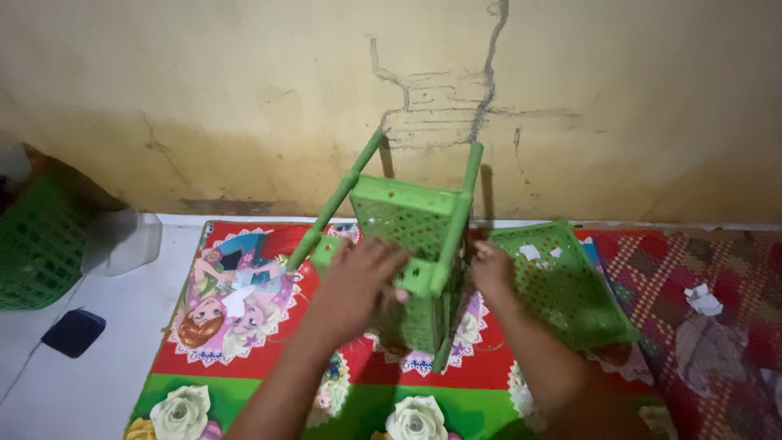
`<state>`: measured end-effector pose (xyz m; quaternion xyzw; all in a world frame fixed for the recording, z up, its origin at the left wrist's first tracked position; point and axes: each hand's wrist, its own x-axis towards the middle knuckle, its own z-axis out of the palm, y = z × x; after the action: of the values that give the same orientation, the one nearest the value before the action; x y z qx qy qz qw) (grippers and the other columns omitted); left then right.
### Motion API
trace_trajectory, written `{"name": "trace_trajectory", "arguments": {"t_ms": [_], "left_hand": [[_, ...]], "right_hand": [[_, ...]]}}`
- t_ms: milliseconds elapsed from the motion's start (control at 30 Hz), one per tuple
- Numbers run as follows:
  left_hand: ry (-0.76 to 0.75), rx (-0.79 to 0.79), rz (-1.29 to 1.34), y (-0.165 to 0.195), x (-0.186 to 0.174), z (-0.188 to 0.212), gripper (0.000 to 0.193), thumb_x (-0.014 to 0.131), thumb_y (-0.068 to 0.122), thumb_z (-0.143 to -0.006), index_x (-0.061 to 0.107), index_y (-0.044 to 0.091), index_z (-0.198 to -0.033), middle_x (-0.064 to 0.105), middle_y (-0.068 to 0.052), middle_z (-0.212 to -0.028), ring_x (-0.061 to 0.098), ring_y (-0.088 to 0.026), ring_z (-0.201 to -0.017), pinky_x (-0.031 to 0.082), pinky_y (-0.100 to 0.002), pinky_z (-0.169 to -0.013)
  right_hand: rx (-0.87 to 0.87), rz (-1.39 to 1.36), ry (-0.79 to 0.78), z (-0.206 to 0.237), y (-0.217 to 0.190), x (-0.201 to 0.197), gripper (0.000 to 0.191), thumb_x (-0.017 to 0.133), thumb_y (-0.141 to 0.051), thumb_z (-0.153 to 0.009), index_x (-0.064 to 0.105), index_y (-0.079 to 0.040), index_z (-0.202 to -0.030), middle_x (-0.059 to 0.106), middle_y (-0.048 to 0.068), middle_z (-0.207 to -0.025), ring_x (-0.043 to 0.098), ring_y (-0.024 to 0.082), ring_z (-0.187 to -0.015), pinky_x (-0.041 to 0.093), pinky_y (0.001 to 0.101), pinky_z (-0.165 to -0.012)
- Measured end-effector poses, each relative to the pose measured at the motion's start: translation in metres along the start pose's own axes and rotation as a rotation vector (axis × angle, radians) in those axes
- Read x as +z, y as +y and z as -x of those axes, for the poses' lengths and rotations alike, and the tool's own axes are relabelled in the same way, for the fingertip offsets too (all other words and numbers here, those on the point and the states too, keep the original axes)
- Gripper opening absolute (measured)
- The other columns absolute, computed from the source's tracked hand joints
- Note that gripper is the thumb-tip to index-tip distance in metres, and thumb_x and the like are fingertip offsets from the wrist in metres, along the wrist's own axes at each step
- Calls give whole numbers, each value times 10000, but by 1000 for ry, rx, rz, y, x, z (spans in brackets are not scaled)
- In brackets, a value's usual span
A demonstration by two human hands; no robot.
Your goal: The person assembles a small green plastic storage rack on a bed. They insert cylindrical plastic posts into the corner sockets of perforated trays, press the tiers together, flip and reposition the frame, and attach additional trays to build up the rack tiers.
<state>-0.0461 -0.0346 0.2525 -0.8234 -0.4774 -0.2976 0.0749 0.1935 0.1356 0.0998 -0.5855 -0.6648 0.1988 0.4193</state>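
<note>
Left hand: my left hand [356,281] was laid against the near side of the green plastic rack [407,244], fingers curled and closed on its frame beside one of the posts.
Right hand: my right hand [491,271] gripped the rack's right side, fingers shut on it, though I could not tell exactly which part they pinched.
Rack: it was tipped on its side over the cartoon-printed floor mat [244,301], its mesh shelf facing me and two green posts [338,200] slanting up toward the cracked wall [456,106].
Loose tray: a second green mesh tray [570,285] lay tilted just right of my right hand, with small white scraps on it.
Right side: a red patterned cloth [700,269] carried a crumpled white paper [703,301].
Left side: a green basket [37,244] stood by the wall, a clear plastic container [122,240] beside it, and a dark flat pad [73,332] on the white floor.
</note>
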Motion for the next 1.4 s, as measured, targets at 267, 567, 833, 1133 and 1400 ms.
{"name": "trace_trajectory", "arguments": {"t_ms": [267, 567, 833, 1133, 1400], "left_hand": [[-52, -19, -114, -27, 45, -22, 639, 728, 536, -765, 662, 213, -1313, 636, -53, -1077, 576, -266, -1073, 388, -492, -916], [134, 30, 23, -27, 31, -18, 629, 781, 404, -807, 637, 94, -1335, 612, -138, -1288, 525, -322, -1274, 357, -594, -1080], [443, -317, 319, -62, -22, 88, 390, 625, 117, -988, 570, 43, -1367, 587, -192, -1412, 553, -372, -1361, 430, -437, -1129], [-50, -1247, 391, -140, 88, 155, 363, 649, 253, -922, 618, 11, -1191, 681, -244, -1197, 649, -396, -1147, 525, -476, -963], [-273, -1407, -2, -103, 136, 193, 650, 857, 275, -699, 545, 3, -1200, 626, -281, -1121, 669, -451, -1006, 568, -511, -830]], "right_hand": [[152, -361, 207, 21, -22, -2, 89, 633, -38, -894, 629, -40, -984, 678, 101, -919, 661, 225, -881, 516, 355, -807], [176, -215, 121, 137, -12, 27, 182, 740, -68, -763, 560, -57, -786, 593, 103, -736, 596, 225, -688, 494, 389, -655], [-184, -85, 31, 158, -47, 68, 347, 862, -98, -725, 522, -44, -763, 537, 105, -746, 539, 244, -653, 462, 395, -600], [304, -332, -532, 102, -11, 46, 742, 708, -75, -876, 317, -113, -1506, 684, 121, -1053, 699, 213, -843, 602, 365, -621], [141, -598, -455, 100, 32, 35, 614, 688, -69, -909, 383, -71, -1442, 694, 77, -1170, 696, 168, -986, 613, 338, -772]]}}
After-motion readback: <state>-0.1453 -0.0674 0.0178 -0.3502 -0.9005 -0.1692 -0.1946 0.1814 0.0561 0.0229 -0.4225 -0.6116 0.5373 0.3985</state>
